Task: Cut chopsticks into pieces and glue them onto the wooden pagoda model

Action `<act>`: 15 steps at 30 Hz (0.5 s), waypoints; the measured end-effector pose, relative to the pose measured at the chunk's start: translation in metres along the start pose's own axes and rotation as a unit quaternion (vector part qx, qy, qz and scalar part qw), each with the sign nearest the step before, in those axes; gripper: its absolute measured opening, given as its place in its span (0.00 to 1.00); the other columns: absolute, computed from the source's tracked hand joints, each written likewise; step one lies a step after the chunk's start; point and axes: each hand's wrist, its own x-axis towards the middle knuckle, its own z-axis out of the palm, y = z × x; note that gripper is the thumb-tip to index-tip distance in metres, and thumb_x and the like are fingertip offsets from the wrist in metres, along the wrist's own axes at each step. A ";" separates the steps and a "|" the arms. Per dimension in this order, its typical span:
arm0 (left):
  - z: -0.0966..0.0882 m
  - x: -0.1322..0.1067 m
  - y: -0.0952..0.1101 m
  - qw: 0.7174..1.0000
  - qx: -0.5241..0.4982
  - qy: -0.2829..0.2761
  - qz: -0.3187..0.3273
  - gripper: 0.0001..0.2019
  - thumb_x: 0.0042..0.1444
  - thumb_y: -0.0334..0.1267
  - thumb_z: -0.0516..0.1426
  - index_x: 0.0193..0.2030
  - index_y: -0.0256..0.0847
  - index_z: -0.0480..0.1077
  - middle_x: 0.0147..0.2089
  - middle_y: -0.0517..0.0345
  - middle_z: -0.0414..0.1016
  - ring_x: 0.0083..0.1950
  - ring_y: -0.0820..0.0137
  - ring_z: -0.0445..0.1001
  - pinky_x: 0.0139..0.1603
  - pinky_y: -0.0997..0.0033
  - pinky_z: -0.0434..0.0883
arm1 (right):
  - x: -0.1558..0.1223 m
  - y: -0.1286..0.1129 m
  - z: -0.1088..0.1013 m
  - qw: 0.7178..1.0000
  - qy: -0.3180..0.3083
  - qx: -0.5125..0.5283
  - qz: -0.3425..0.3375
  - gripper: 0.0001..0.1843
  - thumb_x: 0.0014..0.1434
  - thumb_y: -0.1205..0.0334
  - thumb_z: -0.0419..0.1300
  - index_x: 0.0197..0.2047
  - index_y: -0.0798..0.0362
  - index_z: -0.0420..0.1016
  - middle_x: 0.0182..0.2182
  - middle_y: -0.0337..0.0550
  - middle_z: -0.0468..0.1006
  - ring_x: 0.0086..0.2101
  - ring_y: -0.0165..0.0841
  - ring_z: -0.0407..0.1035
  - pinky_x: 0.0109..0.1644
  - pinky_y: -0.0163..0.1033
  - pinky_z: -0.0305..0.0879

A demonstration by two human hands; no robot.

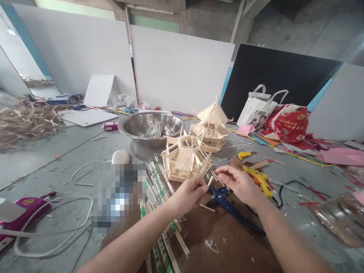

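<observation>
My left hand (191, 195) is closed in a pinch on a short wooden stick (210, 181), which slants up past the fingertips. My right hand (237, 185) is just to the right, its fingers loosely bent and apart, with nothing visible in them. Below both hands lie blue-handled cutters (233, 210) on the brown board (227, 246). Directly beyond the hands stands a small house frame built of wooden sticks (184, 159), its top partly unroofed. Behind it is another stick model with a pointed roof (212, 112). Wrapped bundles of chopsticks (162, 185) lie beside my left forearm.
A yellow glue gun (263, 182) with a black cord lies right of my right hand. A steel basin (152, 129) holding wrapped packs stands behind. White cable (88, 201) loops at left near a purple power strip (27, 216). Bags (287, 121) and coloured paper are at right.
</observation>
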 end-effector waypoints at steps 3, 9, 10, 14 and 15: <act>0.000 0.002 0.002 0.982 -0.186 -0.011 -0.011 0.13 0.51 0.47 0.50 0.26 0.39 0.55 0.16 0.69 0.55 0.15 0.81 0.52 0.17 0.80 0.51 | 0.001 -0.017 -0.001 0.998 -0.043 0.048 -0.010 0.15 0.55 0.53 0.50 0.43 0.51 0.66 0.28 0.37 0.69 0.25 0.26 0.62 0.29 0.32 0.59; 0.005 0.004 -0.002 0.957 -0.290 -0.022 0.010 0.14 0.48 0.46 0.55 0.27 0.38 0.57 0.16 0.69 0.57 0.16 0.83 0.53 0.16 0.81 0.50 | 0.017 -0.029 -0.007 0.993 -0.093 0.077 0.006 0.07 0.52 0.58 0.54 0.32 0.52 0.64 0.23 0.33 0.64 0.23 0.24 0.57 0.26 0.30 0.55; 0.006 0.004 -0.002 0.953 -0.301 -0.022 0.012 0.14 0.48 0.46 0.55 0.27 0.38 0.58 0.16 0.68 0.57 0.15 0.83 0.53 0.16 0.81 0.50 | 0.020 -0.030 -0.008 0.990 -0.108 0.090 0.016 0.06 0.52 0.59 0.54 0.31 0.53 0.64 0.22 0.32 0.63 0.22 0.23 0.56 0.24 0.30 0.54; 0.011 0.004 -0.005 0.936 -0.351 0.016 0.021 0.13 0.47 0.46 0.56 0.26 0.38 0.59 0.16 0.67 0.59 0.15 0.82 0.53 0.15 0.81 0.50 | 0.029 -0.036 -0.012 0.980 -0.148 0.129 0.036 0.06 0.52 0.60 0.54 0.30 0.54 0.62 0.21 0.31 0.60 0.20 0.21 0.52 0.22 0.29 0.50; 0.012 0.004 -0.006 0.932 -0.361 0.034 0.023 0.13 0.47 0.46 0.56 0.26 0.37 0.60 0.16 0.67 0.59 0.15 0.82 0.54 0.15 0.81 0.50 | 0.032 -0.037 -0.012 0.981 -0.144 0.128 0.033 0.06 0.52 0.60 0.54 0.29 0.54 0.62 0.22 0.31 0.60 0.20 0.21 0.52 0.22 0.29 0.49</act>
